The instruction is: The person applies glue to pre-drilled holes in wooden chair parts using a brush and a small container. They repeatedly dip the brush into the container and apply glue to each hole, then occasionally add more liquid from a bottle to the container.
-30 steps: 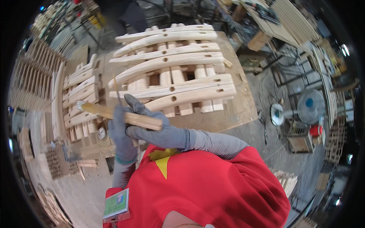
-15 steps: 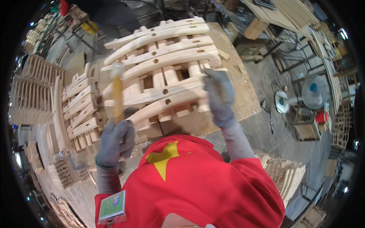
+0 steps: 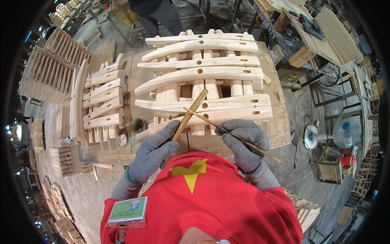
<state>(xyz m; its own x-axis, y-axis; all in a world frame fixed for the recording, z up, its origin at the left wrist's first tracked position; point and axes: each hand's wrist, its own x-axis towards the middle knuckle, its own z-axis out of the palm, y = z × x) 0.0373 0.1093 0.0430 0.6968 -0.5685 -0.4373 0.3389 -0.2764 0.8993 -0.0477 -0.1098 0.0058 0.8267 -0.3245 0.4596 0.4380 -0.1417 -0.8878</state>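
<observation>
My gloved left hand point(image 3: 151, 149) is closed around a flat yellowish-brown wooden stick point(image 3: 190, 115), which slants up and away. In my gloved right hand point(image 3: 246, 138) is a thin brown stick point(image 3: 205, 119), its back end jutting out past the fingers to the right. The two sticks cross over the near edge of a stack of pale curved wooden slats point(image 3: 231, 114). These slats have small holes and slots and lie across straight wooden bars point(image 3: 198, 84). Just beyond my left hand stands a small dark cup point(image 3: 138, 125); its contents are unclear.
A brown board point(image 3: 278, 101) lies under the slats. Left of it is a smaller pile of slotted pieces point(image 3: 103, 106), with tall wood stacks point(image 3: 53, 77) further left. On the right are a fan point(image 3: 346, 132) and a workbench point(image 3: 313, 36). Another person's legs point(image 3: 160, 18) stand beyond.
My left hand has swung its stick from upright to a rightward slant. My right hand has come back off the slats, nearer me, and its thin stick now shows clearly. The view has shifted.
</observation>
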